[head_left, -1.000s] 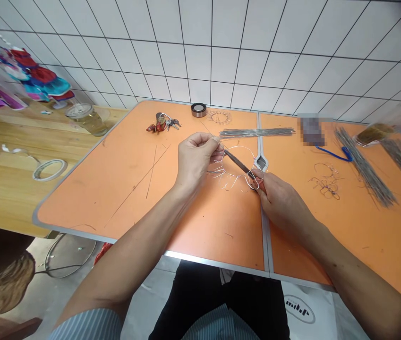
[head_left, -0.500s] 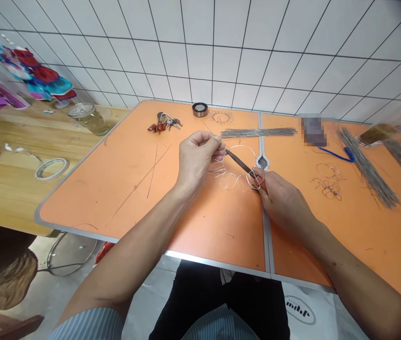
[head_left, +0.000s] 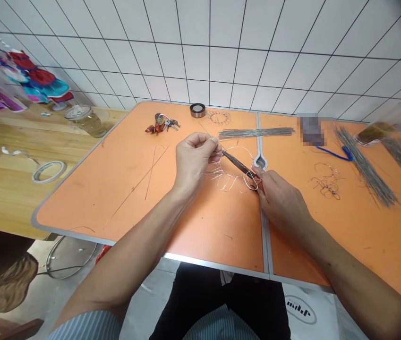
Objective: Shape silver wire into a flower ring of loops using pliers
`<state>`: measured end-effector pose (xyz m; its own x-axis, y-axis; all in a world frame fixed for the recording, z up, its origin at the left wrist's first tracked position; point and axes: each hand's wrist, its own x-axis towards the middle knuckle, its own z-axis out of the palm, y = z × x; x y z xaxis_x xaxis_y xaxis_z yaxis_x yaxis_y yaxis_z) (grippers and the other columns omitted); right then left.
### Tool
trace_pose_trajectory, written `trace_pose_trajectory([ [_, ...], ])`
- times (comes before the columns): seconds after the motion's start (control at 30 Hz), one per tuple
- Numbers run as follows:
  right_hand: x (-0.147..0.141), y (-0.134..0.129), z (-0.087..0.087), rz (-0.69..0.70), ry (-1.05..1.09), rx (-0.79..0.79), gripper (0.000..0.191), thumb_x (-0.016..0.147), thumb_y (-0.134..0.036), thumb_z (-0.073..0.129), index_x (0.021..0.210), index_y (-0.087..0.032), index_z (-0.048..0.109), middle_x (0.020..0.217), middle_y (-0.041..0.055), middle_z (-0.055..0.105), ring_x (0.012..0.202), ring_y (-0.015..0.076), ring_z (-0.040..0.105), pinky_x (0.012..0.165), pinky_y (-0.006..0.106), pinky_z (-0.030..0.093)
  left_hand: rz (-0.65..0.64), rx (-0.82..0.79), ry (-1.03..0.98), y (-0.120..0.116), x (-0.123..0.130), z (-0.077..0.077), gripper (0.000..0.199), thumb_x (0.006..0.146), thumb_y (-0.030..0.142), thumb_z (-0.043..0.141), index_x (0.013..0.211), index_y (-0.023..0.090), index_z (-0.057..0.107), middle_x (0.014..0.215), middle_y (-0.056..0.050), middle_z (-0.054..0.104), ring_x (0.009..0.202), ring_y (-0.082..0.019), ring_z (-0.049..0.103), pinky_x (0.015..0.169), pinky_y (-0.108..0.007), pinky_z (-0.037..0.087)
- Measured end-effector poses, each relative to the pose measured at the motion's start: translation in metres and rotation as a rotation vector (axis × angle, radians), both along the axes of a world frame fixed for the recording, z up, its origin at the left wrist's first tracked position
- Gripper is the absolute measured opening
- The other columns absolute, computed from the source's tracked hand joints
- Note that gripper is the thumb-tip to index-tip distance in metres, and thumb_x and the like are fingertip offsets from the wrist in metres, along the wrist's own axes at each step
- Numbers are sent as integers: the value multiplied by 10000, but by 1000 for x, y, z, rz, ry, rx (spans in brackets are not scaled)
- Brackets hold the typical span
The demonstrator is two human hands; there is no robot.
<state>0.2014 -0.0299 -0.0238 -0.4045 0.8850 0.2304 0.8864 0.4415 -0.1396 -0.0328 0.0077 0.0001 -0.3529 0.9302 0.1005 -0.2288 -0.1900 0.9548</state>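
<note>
Head view: wire ring (head_left: 229, 176) between the two hands (head_left: 237, 172), above the tabletop (head_left: 200, 236).

The person wears a blue-grey shirt (head_left: 221, 326) with narrow, paler stripes. The left sleeve (head_left: 89, 326) carries the same stripes and ends near the elbow in a rounded edge. The trousers (head_left: 200, 295) are plain black. The left hand (head_left: 193, 158) and right hand (head_left: 283, 198) are bare, and a small dark spot marks the right forearm (head_left: 345, 276).
</note>
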Motion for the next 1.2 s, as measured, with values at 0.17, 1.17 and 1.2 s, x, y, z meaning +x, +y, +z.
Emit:
trace_pose_trajectory([
  [0.17, 0, 1, 0, 5, 3, -2, 488, 1146, -256, 428, 1594, -163, 598, 1129, 138, 778, 1061, 309, 735, 723, 380, 471, 17, -12, 10, 0, 1, 1, 184, 850, 253, 845, 759, 214, 690, 733, -3, 747, 610, -119, 701, 607, -234, 592],
  [1.17, -2, 0, 9, 24, 150, -203, 363, 1143, -267, 413, 1381, -204, 679, 1119, 117, 761, 1019, 290, 732, 757, 361, 488, -8, 37, -5, -1, 0, 0, 139, 871, 228, 779, 752, 199, 713, 708, -8, 741, 605, -120, 701, 599, -231, 604],
  [1.2, -2, 0, 9, 26, 155, -202, 372, 1142, -266, 409, 1391, -201, 677, 1144, 125, 765, 1034, 296, 735, 759, 362, 492, -11, 39, -9, -1, 0, 0, 140, 872, 227, 777, 750, 199, 716, 707, -7, 740, 602, -119, 699, 598, -231, 605],
])
